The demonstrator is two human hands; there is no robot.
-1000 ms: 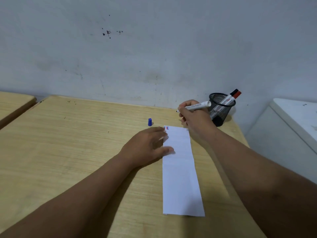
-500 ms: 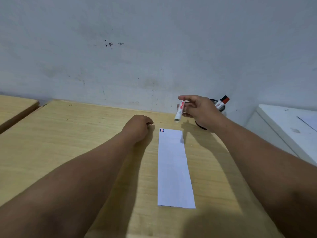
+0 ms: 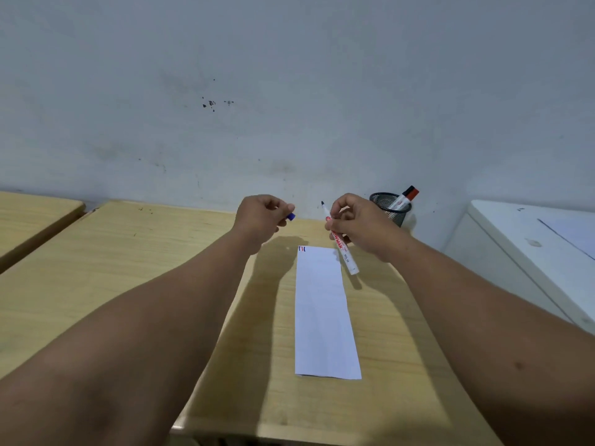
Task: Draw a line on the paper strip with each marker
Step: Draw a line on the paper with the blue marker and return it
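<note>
— Two or three short marks sit at the far left corner of the long white paper strip, red and blue as far as the small view allows; the rest is blank.

— And the hands?

— Left hand has its fingers closed on a small blue marker cap. Right hand grips an uncapped white-barrelled marker with red lettering, tip up, above the strip's far end.

— So what remains?

— Probably recapping this one. Two more markers, black-capped and red-capped, stand in the black mesh pen cup at the back of the pale wooden tabletop; whether both have been used, I cannot tell.
</note>
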